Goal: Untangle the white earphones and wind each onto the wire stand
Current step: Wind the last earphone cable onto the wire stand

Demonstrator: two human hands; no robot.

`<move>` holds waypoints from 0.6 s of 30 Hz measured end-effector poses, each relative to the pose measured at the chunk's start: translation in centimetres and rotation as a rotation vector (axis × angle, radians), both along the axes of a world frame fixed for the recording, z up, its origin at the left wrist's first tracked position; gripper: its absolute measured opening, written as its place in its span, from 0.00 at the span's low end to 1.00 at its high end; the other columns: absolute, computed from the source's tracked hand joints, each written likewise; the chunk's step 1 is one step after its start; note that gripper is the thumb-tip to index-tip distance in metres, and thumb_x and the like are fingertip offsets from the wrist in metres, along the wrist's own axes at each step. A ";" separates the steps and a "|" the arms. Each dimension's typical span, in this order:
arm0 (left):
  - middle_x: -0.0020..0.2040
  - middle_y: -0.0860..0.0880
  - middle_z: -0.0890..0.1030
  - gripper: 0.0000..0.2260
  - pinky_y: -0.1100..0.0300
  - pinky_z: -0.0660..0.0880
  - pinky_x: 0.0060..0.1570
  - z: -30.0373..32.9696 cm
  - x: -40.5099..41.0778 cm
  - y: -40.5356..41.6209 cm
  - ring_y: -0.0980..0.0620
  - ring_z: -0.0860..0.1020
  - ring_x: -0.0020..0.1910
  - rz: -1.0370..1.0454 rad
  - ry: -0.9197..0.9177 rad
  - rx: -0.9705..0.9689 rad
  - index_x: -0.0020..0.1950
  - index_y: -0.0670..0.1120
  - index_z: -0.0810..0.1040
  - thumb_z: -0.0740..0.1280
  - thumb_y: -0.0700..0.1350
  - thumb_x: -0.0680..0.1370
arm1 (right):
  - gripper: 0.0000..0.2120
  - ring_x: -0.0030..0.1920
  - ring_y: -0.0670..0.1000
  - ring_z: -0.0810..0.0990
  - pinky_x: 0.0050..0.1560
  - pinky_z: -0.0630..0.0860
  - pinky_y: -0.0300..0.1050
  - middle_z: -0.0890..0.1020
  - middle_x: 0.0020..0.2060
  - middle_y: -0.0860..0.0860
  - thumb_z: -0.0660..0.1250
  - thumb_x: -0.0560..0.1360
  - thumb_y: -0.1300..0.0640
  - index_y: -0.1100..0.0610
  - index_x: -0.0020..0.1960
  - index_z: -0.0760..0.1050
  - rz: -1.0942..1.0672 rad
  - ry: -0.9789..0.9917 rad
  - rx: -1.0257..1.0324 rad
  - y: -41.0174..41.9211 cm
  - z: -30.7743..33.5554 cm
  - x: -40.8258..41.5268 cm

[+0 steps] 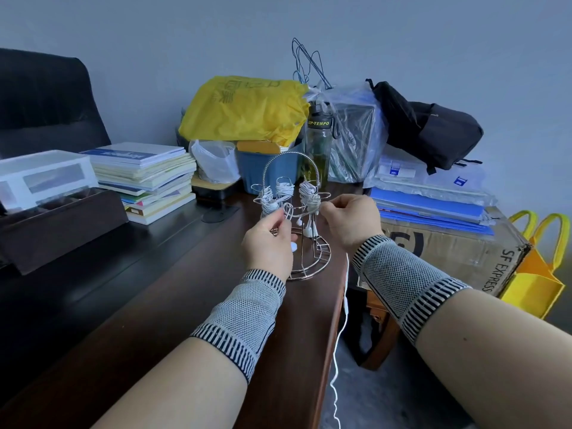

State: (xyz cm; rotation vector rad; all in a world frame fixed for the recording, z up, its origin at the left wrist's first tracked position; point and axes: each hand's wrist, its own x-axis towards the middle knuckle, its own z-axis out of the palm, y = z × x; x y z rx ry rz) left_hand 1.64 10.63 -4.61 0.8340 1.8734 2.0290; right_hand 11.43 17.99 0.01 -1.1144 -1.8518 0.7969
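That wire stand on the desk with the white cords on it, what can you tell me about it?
The wire stand looks like thin silvery metal: a round ringed base, an arched handle on top, and looped arms partway up. It stands upright near the edge of the dark wooden desk. Three bundles of white earphones are wound on its arms, earbuds dangling. The left hand and right hand reach in at the front arm, each seeming to pinch white cord.

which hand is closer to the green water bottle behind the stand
Right. The right hand is at the wire stand on its right side, just below and in front of the green water bottle. The left hand is lower and further left, nearer the stand's base.
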 end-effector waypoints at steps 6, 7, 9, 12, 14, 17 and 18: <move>0.51 0.52 0.84 0.11 0.48 0.82 0.50 0.5 -0.1 0.8 0.55 0.85 0.40 -0.085 -0.069 0.013 0.58 0.48 0.81 0.63 0.37 0.80 | 0.11 0.35 0.51 0.79 0.41 0.78 0.44 0.81 0.31 0.51 0.67 0.75 0.51 0.55 0.37 0.79 0.028 -0.064 0.014 0.1 -0.4 -0.6; 0.50 0.51 0.85 0.11 0.48 0.82 0.49 0.7 0.0 0.9 0.55 0.85 0.39 -0.078 -0.053 0.007 0.58 0.46 0.81 0.63 0.37 0.80 | 0.11 0.35 0.51 0.79 0.41 0.78 0.44 0.81 0.31 0.51 0.67 0.75 0.51 0.55 0.36 0.78 0.032 -0.067 0.011 0.1 -0.4 -0.7; 0.52 0.49 0.85 0.12 0.54 0.83 0.46 0.7 0.1 1.0 0.59 0.83 0.37 -0.069 -0.029 0.001 0.60 0.44 0.80 0.62 0.36 0.80 | 0.12 0.34 0.50 0.78 0.39 0.76 0.43 0.80 0.30 0.50 0.67 0.75 0.51 0.52 0.33 0.76 0.036 -0.089 0.004 0.2 -0.5 -0.8; 0.54 0.53 0.83 0.17 0.51 0.81 0.53 0.3 0.4 0.7 0.56 0.83 0.49 -0.036 -0.029 0.030 0.66 0.44 0.78 0.63 0.33 0.78 | 0.12 0.29 0.46 0.74 0.34 0.69 0.38 0.77 0.26 0.47 0.67 0.74 0.53 0.51 0.32 0.75 0.046 -0.125 -0.003 0.0 -0.7 -0.8; 0.53 0.56 0.82 0.18 0.52 0.81 0.52 0.1 0.5 0.3 0.53 0.83 0.52 -0.039 -0.017 0.036 0.66 0.46 0.77 0.63 0.33 0.78 | 0.12 0.26 0.44 0.72 0.30 0.66 0.37 0.75 0.25 0.46 0.68 0.74 0.54 0.52 0.32 0.75 0.069 -0.123 -0.015 -0.2 -0.7 -0.6; 0.54 0.54 0.81 0.18 0.68 0.76 0.32 0.4 1.0 -1.0 0.61 0.81 0.34 -0.070 0.014 0.021 0.67 0.45 0.75 0.61 0.32 0.79 | 0.11 0.25 0.45 0.71 0.31 0.67 0.37 0.75 0.24 0.46 0.68 0.73 0.56 0.53 0.32 0.76 0.104 -0.098 -0.034 -0.8 -0.8 -0.2; 0.53 0.54 0.80 0.18 0.70 0.73 0.28 0.4 1.2 -1.6 0.62 0.80 0.30 -0.076 0.026 0.015 0.68 0.45 0.75 0.61 0.32 0.80 | 0.10 0.26 0.45 0.72 0.32 0.69 0.39 0.76 0.24 0.47 0.68 0.73 0.56 0.54 0.33 0.77 0.115 -0.089 -0.032 -1.2 -0.9 0.0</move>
